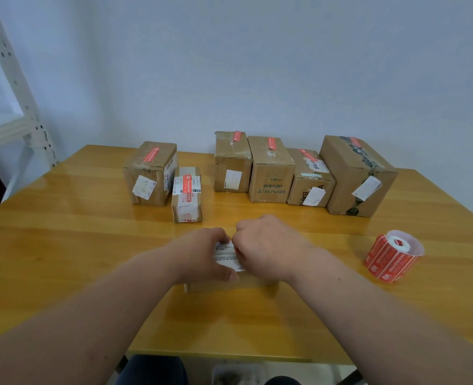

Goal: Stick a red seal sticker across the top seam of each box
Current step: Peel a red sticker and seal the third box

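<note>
Centrally, low in the frame, a small box (224, 283) sits on the surface (63, 245) beneath both hands. Left hand (202, 255) grips its labelled top; right hand (268, 247) pinches there (sticker not discernible). Sticker roll (393, 255) lies right.

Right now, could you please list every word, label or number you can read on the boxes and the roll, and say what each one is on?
"HYNAUT", upside down: front of the middle box.
"BA...", cut off: white label on top of the box to its right; partial brown letters on its front, unclear.
Red seal stickers, sticker roll, small box's shipping label, label between the hands on the near box: print too small to read.
</note>
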A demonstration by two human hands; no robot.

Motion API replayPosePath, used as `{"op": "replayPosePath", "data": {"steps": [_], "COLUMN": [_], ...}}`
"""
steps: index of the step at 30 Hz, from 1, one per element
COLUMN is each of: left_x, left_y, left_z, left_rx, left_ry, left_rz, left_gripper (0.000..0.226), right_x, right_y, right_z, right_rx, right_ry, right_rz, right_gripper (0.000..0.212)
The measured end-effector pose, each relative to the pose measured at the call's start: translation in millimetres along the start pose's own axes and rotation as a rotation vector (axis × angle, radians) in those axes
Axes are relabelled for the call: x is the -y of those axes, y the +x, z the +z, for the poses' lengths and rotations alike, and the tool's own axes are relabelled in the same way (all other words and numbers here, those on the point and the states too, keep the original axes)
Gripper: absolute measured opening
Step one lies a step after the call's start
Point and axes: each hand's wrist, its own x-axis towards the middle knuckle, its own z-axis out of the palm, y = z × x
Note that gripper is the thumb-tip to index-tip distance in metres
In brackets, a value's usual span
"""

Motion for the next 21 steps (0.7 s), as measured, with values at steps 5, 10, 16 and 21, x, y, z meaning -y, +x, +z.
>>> {"op": "replayPosePath", "data": {"steps": [5, 10, 16, 21], "left_x": [-0.9, -2.3, -1.4, -1.4], "left_y": [-2.0, -3.2, -3.8, -3.9], "left_z": [-1.1, -1.5, -1.3, -1.6], "left_rx": [-0.008, -0.006, 0.0, 0.004], "left_ry": [0.021, 0.028, 0.012, 0.018], "left_rz": [0.015, 0.018, -0.006, 0.003], "left_gripper": [0.063, 0.062, 0.074, 0.073], "right_x": [2.0, 1.1, -4.9, -4.5], "right_y": [-0.4, -0.2, -0.8, -1.7], "right_z": [2.9, 5.7, 7.0, 9.1], "right_rx": [-0.017, -0.034, -0.06, -0.05], "right_ry": [-0.082, -0.08, 0.076, 0.135], "right_rz": [-0.06, -0.07, 0.068, 0.111], "right_gripper": [0.023, 0.026, 0.022, 0.025]}}
